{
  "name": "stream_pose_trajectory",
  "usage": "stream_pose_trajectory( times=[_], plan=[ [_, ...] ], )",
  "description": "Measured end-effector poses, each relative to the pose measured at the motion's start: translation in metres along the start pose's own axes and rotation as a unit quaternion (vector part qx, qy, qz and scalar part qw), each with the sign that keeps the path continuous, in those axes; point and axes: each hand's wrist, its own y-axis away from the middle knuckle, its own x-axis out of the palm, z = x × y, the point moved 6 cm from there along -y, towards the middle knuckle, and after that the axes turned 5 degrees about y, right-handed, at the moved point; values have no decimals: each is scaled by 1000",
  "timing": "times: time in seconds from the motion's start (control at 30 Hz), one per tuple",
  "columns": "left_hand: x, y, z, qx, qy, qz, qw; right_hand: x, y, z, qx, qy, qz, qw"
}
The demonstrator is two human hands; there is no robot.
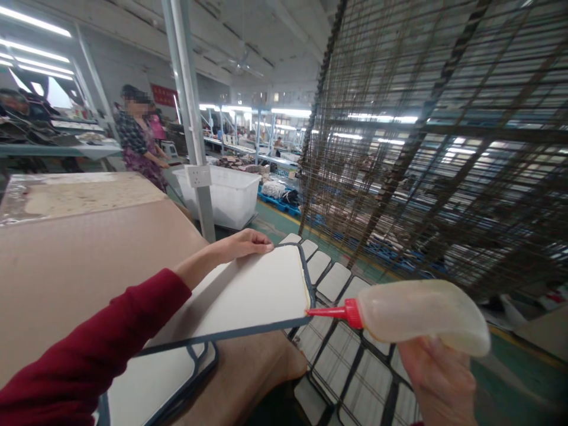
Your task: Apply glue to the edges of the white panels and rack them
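My left hand [244, 244] pinches the far edge of a white panel with dark blue edging [252, 290], holding it tilted over the table. In my right hand [439, 378] is a translucent squeeze bottle [417, 310], lying nearly level. Its red nozzle [332, 312] points left, and the tip meets the panel's near right corner. A thin yellowish line runs along the panel's right edge, just inside the blue edging. Below the held panel lie similar edged panels [151, 378], partly covered by it and by my left sleeve.
Several white panels [332, 281] lie in rows on a wire rack at the right. Raised wire racks [421, 136] stand behind them. A pinkish tabletop [89, 242] spreads left. Beyond are a metal post [189, 118], a white bin [226, 198] and a standing person [139, 136].
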Motion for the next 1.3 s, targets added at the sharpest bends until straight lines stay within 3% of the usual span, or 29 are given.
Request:
stream_pose_trajectory(
  times=[0.2, 0.3, 0.47, 0.67, 1.3],
  plan=[
    [-14, -8, 20, -15, 57, -73, 996, 8, -3, 17, -73, 46, -17, 996],
    [-19, -13, 32, -18, 78, -91, 993, 10, -6, 14, -81, 49, -26, 995],
    [-19, -13, 41, -2, 125, -106, 986, 24, -10, 8, -52, -28, -20, 998],
    [-15, -7, 46, -26, 149, -138, 979, 39, -19, 25, -15, -118, -30, 992],
    [-22, 4, 63, -40, 183, -164, 969, 67, -19, 14, 54, -202, 18, 978]
  ],
)
